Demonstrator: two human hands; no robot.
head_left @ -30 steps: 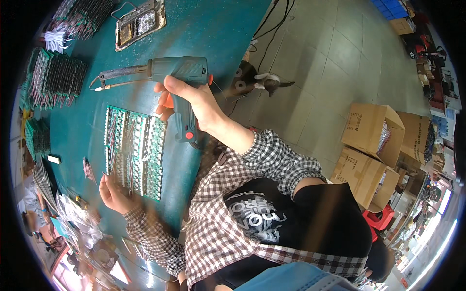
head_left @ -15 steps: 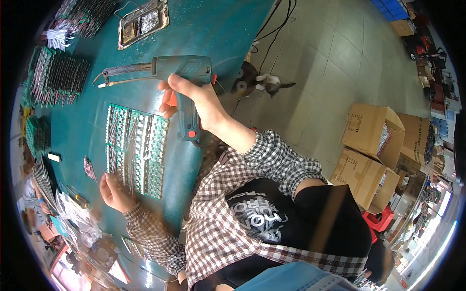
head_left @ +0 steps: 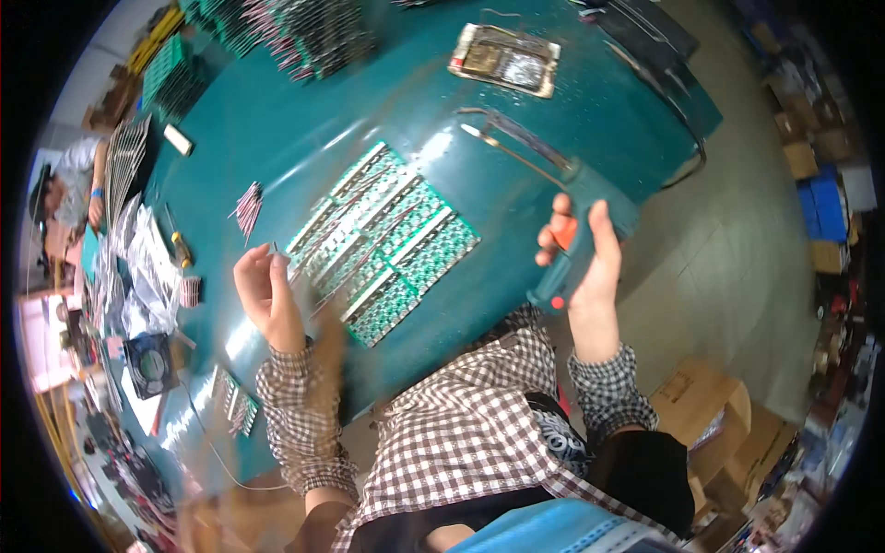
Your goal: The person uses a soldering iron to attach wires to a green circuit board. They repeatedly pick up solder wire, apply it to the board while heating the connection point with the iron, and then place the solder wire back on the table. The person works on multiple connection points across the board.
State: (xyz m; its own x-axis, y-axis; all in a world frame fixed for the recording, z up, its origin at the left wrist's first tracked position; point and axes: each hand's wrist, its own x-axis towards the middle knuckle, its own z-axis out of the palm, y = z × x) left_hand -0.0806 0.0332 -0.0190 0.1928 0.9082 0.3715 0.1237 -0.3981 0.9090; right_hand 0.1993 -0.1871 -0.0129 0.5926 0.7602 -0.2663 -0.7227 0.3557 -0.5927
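My right hand [head_left: 595, 276] grips a dark green soldering gun [head_left: 604, 198] with an orange trigger. Its metal tip points up and left, over the table beyond the circuit boards. My left hand [head_left: 267, 290] is closed in a pinch at the left edge of the panel of green circuit boards [head_left: 433, 244]. A thin sliver shows at its fingertips, too small to make out. Several thin wires lie across the boards. Just beyond my left hand is a small bundle of pinkish wires [head_left: 247, 210].
A soldering tray [head_left: 505, 60] with shiny metal sits at the far side of the green table [head_left: 387, 111]. Stacks of boards [head_left: 318, 37] stand at the far left. A yellow-handled screwdriver [head_left: 182, 249], plastic bags [head_left: 147, 276] and a small fan [head_left: 149, 362] lie left. Another person's arm [head_left: 97, 184] reaches in.
The view has turned, and the boards now appear slanted and nearer the middle. My right hand has carried the soldering gun rightward, away from above the boards. My left hand's fingers are now pinched together.
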